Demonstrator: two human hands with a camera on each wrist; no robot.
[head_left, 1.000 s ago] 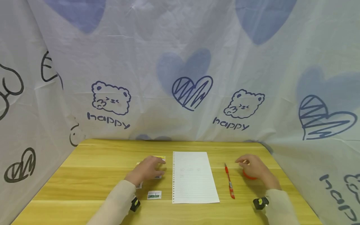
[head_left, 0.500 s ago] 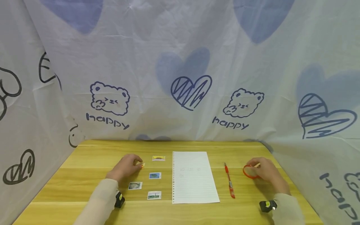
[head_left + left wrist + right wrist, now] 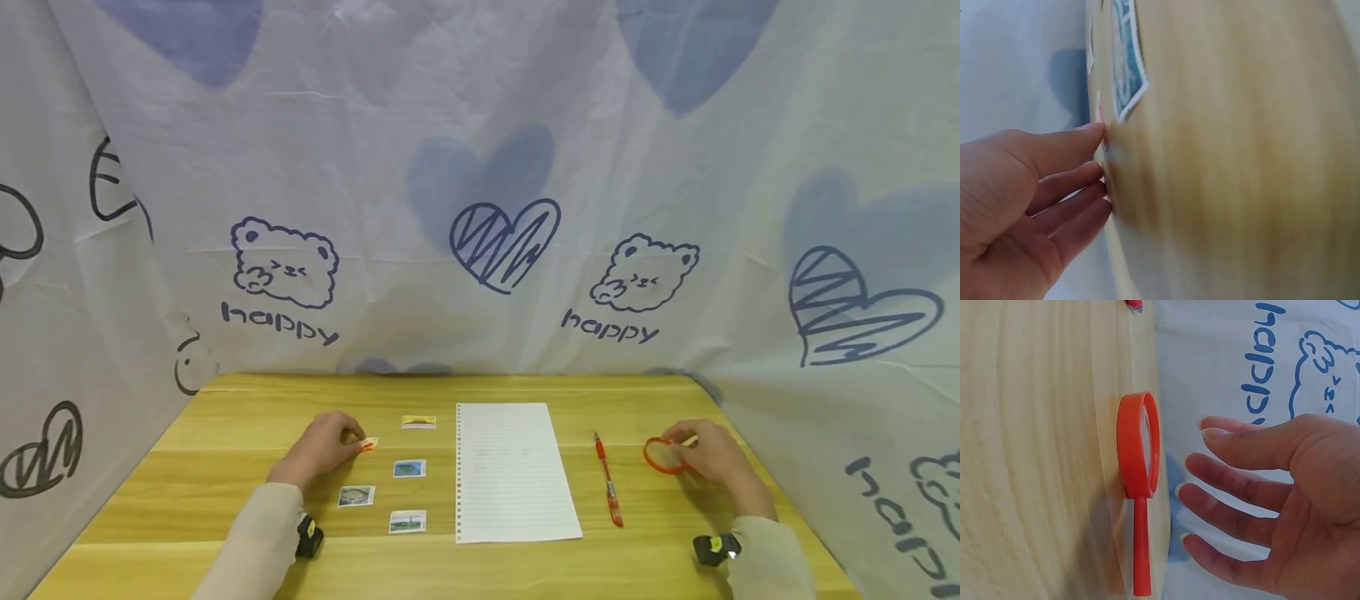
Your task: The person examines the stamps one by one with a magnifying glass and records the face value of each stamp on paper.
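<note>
On the wooden table, my left hand [image 3: 322, 446] holds its thumb and fingertips against a small yellow-and-red stamp [image 3: 369, 444]. The left wrist view shows the thumb over that stamp's edge and the other fingers bent down to the tabletop; the index finger is mostly hidden. A red magnifying glass [image 3: 1129, 447] lies on the table at the right. My right hand [image 3: 1310, 500] hovers beside it with loosely spread, slightly bent fingers, apart from its handle [image 3: 1140, 550] in the right wrist view.
Several other stamps lie around: a yellow one [image 3: 418, 422], a blue one [image 3: 409, 468], a grey-green one [image 3: 356, 497] and a green one [image 3: 407, 522]. A lined sheet [image 3: 517, 483] sits mid-table, with a red pen [image 3: 608, 483] to its right. A printed curtain [image 3: 420, 333] stands behind.
My left hand has moved left from over the stamps, reaching the yellow-and-red one, which has shifted slightly left. My right hand has drifted right, showing more of the magnifying glass.
</note>
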